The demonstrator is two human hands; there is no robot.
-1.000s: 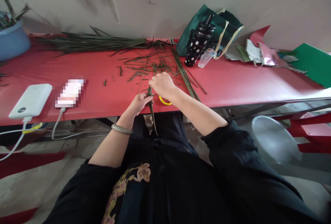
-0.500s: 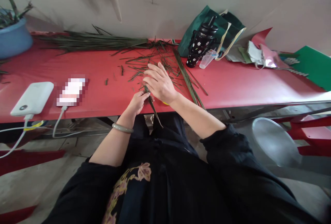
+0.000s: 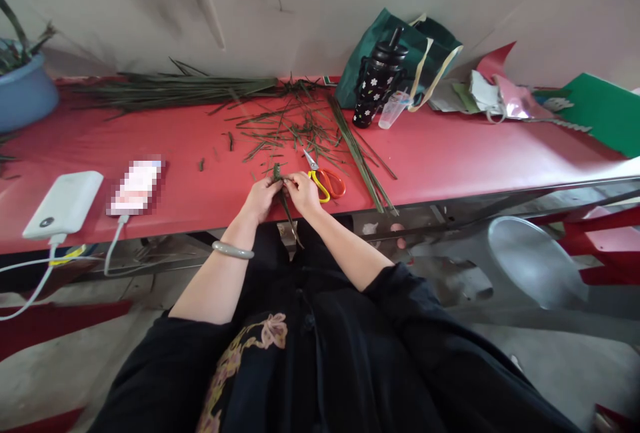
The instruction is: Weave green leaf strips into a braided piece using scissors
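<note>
My left hand is closed on a small woven piece of green leaf strips, whose loose ends hang below the table edge. Fingers pinched together, my right hand meets the same piece from the right, close to my left fingertips. Scissors with one yellow and one orange-red handle loop lie just right of my right hand, tips pointing away from me. Cut leaf strips are scattered beyond both hands. The exact strip between my right fingertips is too small to make out.
A bundle of long leaves lies along the wall, and a shorter bundle sits right of the scissors. A power bank and phone are at left. A black tumbler, plastic cup and green bag stand at back right.
My right hand has come down from above the woven piece, its spread fingers closing to a pinch beside my left hand. The scissors are now uncovered. The view has shifted slightly.
</note>
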